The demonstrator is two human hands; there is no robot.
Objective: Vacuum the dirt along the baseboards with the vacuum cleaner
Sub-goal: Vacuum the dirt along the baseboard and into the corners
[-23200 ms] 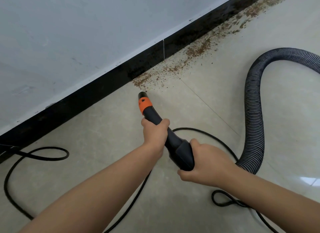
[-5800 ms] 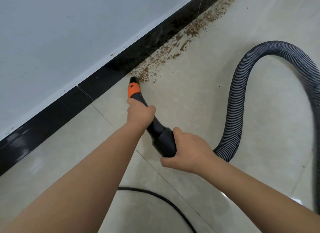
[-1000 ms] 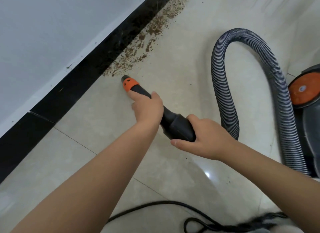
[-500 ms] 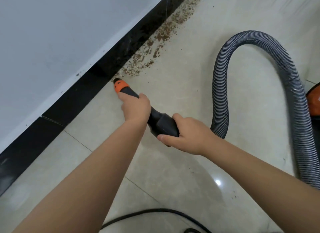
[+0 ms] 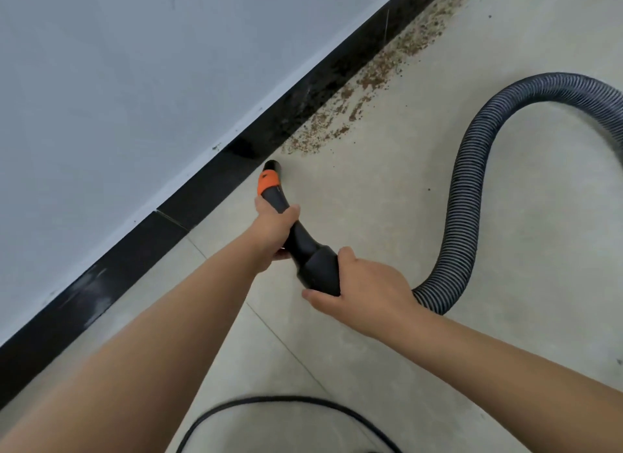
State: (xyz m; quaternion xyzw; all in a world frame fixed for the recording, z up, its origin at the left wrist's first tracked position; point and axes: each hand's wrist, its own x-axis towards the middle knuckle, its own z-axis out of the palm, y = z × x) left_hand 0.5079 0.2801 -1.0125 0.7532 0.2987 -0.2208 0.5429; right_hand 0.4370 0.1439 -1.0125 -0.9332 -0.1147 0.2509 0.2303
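Here, two hands gripping one nozzle [image 5: 286, 230], left hand [image 5: 273, 230] curling round its neck, right hand [image 5: 365, 285] wrapping its cuff, tip nearing one dirt [image 5: 340, 122] strip along the baseboard [image 5: 209, 186], one hose [image 5: 468, 196] looping rightward, one cord [image 5: 269, 405] lying at the floor's [image 5: 387, 199] near edge.

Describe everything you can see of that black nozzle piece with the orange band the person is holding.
The black plastic vacuum nozzle with an orange band is a slim, slightly curved tube that widens into a thick black cuff, where a ribbed grey hose joins it. Its open round tip points down at the pale tiled floor, close to the black baseboard and just short of the brown dirt trail. The left hand grips the narrow neck; the right hand holds the cuff.
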